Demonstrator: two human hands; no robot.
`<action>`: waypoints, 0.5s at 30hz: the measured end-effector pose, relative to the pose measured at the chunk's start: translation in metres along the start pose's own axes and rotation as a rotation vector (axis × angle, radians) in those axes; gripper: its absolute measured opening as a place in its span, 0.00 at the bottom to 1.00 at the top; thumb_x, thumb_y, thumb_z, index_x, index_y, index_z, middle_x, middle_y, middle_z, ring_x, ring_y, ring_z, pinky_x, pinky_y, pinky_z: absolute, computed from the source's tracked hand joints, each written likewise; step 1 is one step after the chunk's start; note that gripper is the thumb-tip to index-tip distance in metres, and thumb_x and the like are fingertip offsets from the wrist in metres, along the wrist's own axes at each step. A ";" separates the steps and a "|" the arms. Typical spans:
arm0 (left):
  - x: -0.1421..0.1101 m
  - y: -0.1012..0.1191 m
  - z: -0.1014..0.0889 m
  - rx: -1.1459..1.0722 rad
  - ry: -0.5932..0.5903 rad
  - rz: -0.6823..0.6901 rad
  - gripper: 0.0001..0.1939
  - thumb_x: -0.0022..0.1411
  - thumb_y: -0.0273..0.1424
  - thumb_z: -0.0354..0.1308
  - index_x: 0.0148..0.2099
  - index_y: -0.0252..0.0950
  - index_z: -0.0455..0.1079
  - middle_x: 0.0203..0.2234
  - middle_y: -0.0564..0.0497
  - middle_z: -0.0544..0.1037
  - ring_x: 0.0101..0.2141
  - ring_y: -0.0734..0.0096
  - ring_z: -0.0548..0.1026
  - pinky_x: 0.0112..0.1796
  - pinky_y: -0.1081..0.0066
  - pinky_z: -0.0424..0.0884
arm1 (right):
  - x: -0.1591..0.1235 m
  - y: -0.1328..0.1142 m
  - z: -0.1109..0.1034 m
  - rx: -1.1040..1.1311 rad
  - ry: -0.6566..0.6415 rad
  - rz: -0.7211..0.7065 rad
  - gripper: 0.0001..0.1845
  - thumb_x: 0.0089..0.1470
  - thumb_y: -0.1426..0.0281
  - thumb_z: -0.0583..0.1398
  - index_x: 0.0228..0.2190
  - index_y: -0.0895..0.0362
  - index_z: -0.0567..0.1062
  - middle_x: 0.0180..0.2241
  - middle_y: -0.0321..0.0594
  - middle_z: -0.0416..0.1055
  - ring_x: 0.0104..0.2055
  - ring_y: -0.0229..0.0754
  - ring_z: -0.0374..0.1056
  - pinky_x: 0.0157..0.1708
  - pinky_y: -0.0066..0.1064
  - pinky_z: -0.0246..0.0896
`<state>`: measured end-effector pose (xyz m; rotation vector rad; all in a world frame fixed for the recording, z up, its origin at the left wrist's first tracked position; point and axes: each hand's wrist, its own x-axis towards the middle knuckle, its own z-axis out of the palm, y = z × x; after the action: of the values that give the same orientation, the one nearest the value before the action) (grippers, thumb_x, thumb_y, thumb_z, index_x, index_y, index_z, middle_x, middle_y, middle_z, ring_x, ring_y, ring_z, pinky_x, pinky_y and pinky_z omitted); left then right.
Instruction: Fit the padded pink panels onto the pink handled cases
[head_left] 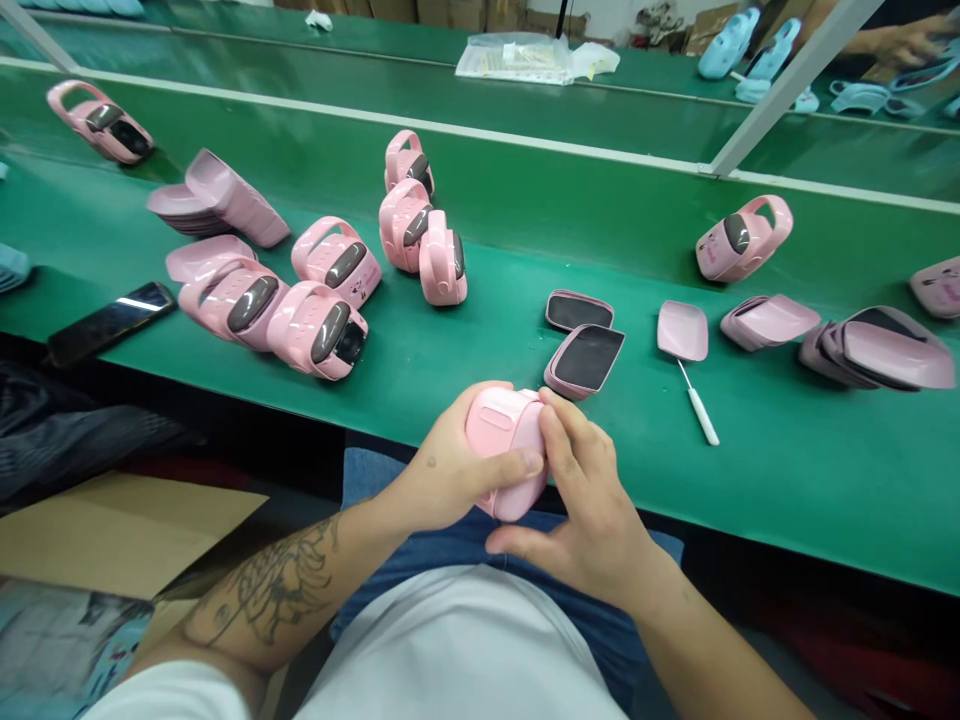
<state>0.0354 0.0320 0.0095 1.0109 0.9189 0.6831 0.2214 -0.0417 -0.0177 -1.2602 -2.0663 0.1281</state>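
Note:
Over my lap, at the front edge of the green workbench, is a rounded pink plastic casing (501, 425). My left hand (457, 465) is closed around its left side, the thumb lying across the front. Against its right side is my right hand (589, 490), with fingertips on the upper right edge and the thumb below the casing. Just beyond lie pink-rimmed covers with dark faces (586, 358). A single pink cover (682, 330) lies to their right, beside a white-handled screwdriver (701, 412). The casing's underside is hidden.
Pink handled devices with dark windows (319, 330) stand in groups at left and centre; another device (742, 238) stands at right. Stacked pink covers (877, 350) lie far right. A phone (112, 322) rests at left. Behind a low green divider (570, 200), a co-worker's hand (911, 45) is near blue parts.

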 end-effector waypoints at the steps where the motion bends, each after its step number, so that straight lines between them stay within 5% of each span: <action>1: -0.002 0.000 0.000 0.004 0.007 0.001 0.47 0.48 0.46 0.82 0.64 0.37 0.65 0.53 0.41 0.77 0.49 0.56 0.76 0.46 0.60 0.77 | 0.000 -0.001 -0.001 0.014 0.007 -0.009 0.65 0.60 0.39 0.65 0.78 0.61 0.45 0.72 0.68 0.61 0.75 0.65 0.60 0.67 0.58 0.62; 15: -0.011 -0.010 -0.002 0.020 0.038 0.102 0.44 0.48 0.46 0.81 0.62 0.37 0.68 0.50 0.44 0.79 0.48 0.57 0.77 0.48 0.61 0.76 | -0.001 -0.009 -0.006 -0.105 -0.018 -0.092 0.62 0.62 0.48 0.69 0.77 0.69 0.46 0.68 0.74 0.66 0.72 0.68 0.65 0.61 0.58 0.71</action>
<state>0.0289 0.0194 0.0032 1.0716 0.9134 0.7822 0.2185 -0.0487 -0.0097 -1.2267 -2.1666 -0.0116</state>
